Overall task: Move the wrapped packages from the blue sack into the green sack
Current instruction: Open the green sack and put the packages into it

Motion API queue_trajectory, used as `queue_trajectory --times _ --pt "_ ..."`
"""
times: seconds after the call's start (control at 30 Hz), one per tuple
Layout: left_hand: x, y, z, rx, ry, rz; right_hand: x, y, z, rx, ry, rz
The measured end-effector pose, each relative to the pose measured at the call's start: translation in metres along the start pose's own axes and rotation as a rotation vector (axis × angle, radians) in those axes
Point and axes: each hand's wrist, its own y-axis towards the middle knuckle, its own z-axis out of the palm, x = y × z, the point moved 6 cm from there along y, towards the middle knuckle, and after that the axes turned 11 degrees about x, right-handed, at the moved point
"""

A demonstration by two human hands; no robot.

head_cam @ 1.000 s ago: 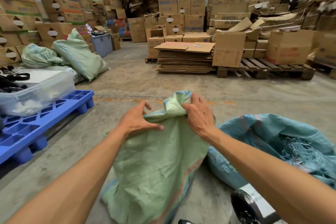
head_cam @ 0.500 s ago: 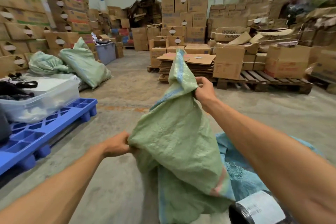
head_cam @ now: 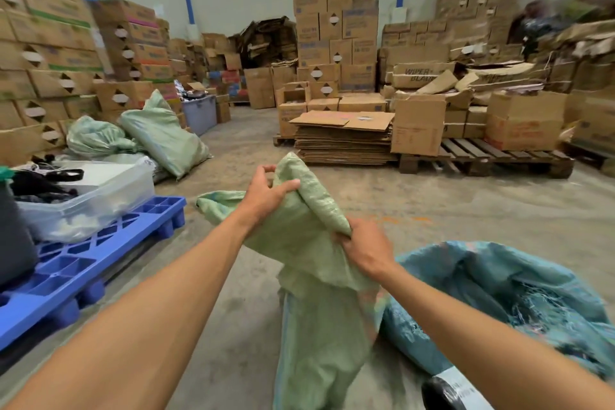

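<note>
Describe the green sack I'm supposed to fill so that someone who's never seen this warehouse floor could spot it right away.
Start at the blue plastic pallet on the left; the blue sack lies open on the concrete at the right. Between them hangs the green sack, gripped by the left hand and right hand. Unlike the stuffed green sacks by the boxes, it is limp and held up.
</note>
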Motion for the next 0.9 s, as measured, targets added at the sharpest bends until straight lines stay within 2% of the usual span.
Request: queue_trajectory --times 0.03,0.1,0.17,0.27,0.33,0.4,0.43,0.47,0.5,0.53,0.6,0.67,0.7,0.77,0.9 --pt "-0.001 -0.005 0.002 0.108 0.079 -0.037 0.002 0.001 -0.013 -0.061 0.057 -0.003" --pt "0.013 -0.017 0.003 0.319 0.368 -0.139 0.012 0.008 -0.035 -0.061 0.173 -0.101" --pt "0.032 -0.03 -0.002 0.38 0.469 -0.221 0.029 0.016 -0.058 -0.044 0.178 -0.269" --pt "0.055 -0.037 -0.017 0.192 0.46 -0.175 0.058 0.026 -0.084 -0.053 0.101 -0.491" --pt "0.052 -0.041 -0.026 0.094 0.455 -0.089 0.074 0.031 -0.098 -0.184 -0.13 -0.547" --pt "0.043 -0.036 -0.038 0.015 0.421 -0.019 0.082 0.038 -0.109 -0.387 -0.498 -0.463" --pt "0.034 -0.034 -0.043 -0.036 0.409 -0.008 0.085 0.043 -0.111 -0.437 -0.608 -0.394" --pt "0.025 -0.032 -0.047 -0.099 0.367 0.0 0.086 0.045 -0.112 -0.446 -0.651 -0.304" --pt "0.02 -0.03 -0.053 -0.142 0.225 -0.053 0.087 0.049 -0.11 -0.45 -0.62 -0.219" --pt "0.018 -0.026 -0.051 -0.127 0.0 -0.11 0.083 0.054 -0.104 -0.421 -0.528 -0.124" --pt "0.012 -0.026 -0.042 0.005 -0.416 -0.201 0.072 0.062 -0.087 -0.291 -0.207 0.002" --pt "0.005 -0.024 -0.039 0.071 -0.545 -0.188 0.068 0.064 -0.064 -0.097 0.113 -0.033" --pt "0.004 -0.023 -0.042 0.05 -0.586 -0.167 0.071 0.06 -0.051 -0.004 0.144 -0.089" --pt "0.007 -0.011 -0.052 -0.062 -0.724 -0.112 0.079 0.043 -0.027 0.114 0.09 -0.184" --pt "0.035 0.02 -0.081 -0.393 -0.981 -0.05 0.096 -0.024 0.022 0.465 0.603 -0.315"
